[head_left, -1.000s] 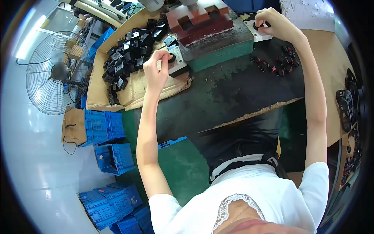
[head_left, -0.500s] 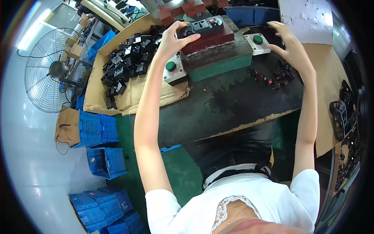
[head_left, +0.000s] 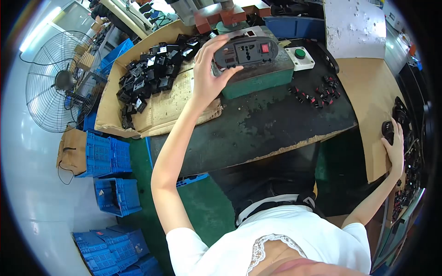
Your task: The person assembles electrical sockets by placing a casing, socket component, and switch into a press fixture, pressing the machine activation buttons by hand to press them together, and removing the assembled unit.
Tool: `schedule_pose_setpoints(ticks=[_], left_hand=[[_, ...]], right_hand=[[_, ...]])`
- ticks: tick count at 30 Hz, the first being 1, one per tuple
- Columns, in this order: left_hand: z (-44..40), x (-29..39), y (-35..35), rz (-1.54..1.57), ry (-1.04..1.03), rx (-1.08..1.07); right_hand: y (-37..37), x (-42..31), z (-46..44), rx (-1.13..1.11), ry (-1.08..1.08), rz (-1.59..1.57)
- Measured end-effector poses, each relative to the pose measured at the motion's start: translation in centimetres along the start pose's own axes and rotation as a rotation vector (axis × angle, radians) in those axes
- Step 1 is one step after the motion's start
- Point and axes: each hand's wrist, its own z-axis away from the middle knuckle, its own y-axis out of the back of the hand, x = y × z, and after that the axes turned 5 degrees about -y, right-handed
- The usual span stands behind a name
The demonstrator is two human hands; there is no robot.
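Note:
My left hand (head_left: 210, 69) grips one end of a black socket unit (head_left: 244, 52), thumb below and fingers above. The unit has socket holes and a red rocker switch, and is tilted up to face me in front of the press fixture. Behind it is the green-sided base block (head_left: 260, 81). At the far right, my right hand (head_left: 395, 151) is closed around a black plastic housing (head_left: 387, 131) by the cardboard; part of the housing is under the fingers.
Small red-and-black switches (head_left: 324, 94) lie on the dark table (head_left: 258, 124). A green button box (head_left: 300, 57) stands right of the block. A cardboard box (head_left: 103, 112) of black parts is at left, with a fan (head_left: 64, 80) and blue crates (head_left: 117, 195) beyond.
My left hand has lifted the socket unit off the red-brown block and tilted it towards me. My right hand has moved from beside the button box down to the housing at far right.

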Motion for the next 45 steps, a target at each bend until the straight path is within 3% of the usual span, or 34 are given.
schedule_pose_setpoints(ticks=[4,8,11,14,16,19,24,29,32,34,35,37,38,39,41,45], left_hand=[[0.8,0.9,1.1,0.013,0.019,0.007],[1.1,1.7,2.7,-0.177,-0.222,0.013],[1.3,2.2,3.2,-0.189,-0.273,0.045],[1.2,3.8,3.7,-0.233,-0.269,0.067],[1.5,5.4,3.6,-0.047,0.181,0.121],[1.2,6.6,4.1,0.168,0.328,0.184],[1.4,7.2,5.4,0.317,0.467,0.201],[1.7,7.6,6.4,0.277,0.459,0.213],[2.5,7.5,7.3,0.063,0.347,0.166],[3.0,7.6,7.9,-0.189,0.209,0.131],[3.0,8.1,8.3,-0.279,0.158,0.11],[3.0,8.8,9.4,-0.341,0.096,0.069],[3.2,9.1,9.8,-0.402,0.036,0.028],[3.5,9.2,10.0,-0.42,0.05,0.032],[4.0,9.2,10.4,-0.423,0.044,0.041],[4.4,9.8,11.5,-0.47,0.021,0.021]], right_hand=[[1.6,-1.4,-0.3,-0.027,0.065,-0.157],[1.6,-1.8,-0.9,-0.023,0.113,-0.146],[1.4,-2.7,-0.6,0.084,0.106,-0.15],[-1.1,2.7,-0.9,0.018,0.021,-0.058],[-1.5,3.0,-0.6,0.021,-0.071,0.045],[-1.3,3.5,-0.5,-0.035,-0.156,0.028],[-0.8,2.1,-2.3,0.12,-0.373,0.055],[1.4,-1.9,-2.7,0.235,-0.363,0.041],[2.5,-2.6,-3.4,0.301,-0.328,0.044],[4.4,-7.0,-3.2,0.391,-0.332,-0.29],[4.2,-8.1,-3.7,0.388,-0.332,-0.291],[3.1,-10.7,-5.3,0.618,-0.13,-0.539],[3.1,-14.1,-5.4,0.534,-0.069,-0.972],[3.9,-17.6,-4.8,0.448,0.065,-1.068],[4.1,-23.3,-4.0,0.073,0.192,-1.271],[2.0,-31.5,-4.9,-0.396,0.281,-1.538]])
